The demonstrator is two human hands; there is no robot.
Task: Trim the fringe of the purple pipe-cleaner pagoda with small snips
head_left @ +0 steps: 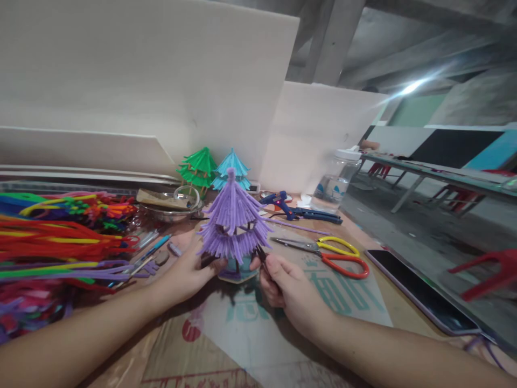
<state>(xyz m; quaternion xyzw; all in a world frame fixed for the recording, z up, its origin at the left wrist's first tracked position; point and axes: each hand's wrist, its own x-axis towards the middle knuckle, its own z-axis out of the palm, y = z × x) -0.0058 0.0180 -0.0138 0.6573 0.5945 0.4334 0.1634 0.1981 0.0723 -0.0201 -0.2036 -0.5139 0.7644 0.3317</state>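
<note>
A purple pavilion model (232, 215) made of fuzzy stems, with two tiers of roof, stands upright at the middle of the table. My left hand (189, 272) grips its lower left side, with the fingers partly hidden under the lower roof. At its lower right, my right hand (285, 283) is closed in a pinch on a thin dark piece (262, 253) just below the roof edge. Whether that piece is joined to the model cannot be made out. Behind it stand a green model (200, 167) and a light blue model (233, 161).
Scissors (323, 250), a blue glue gun (283, 203), pliers (317, 214) and a phone (420, 291) lie to the right. A clear bottle (337, 180) stands behind. Coloured stems (60, 237) and a glass dish (172, 207) are at the left.
</note>
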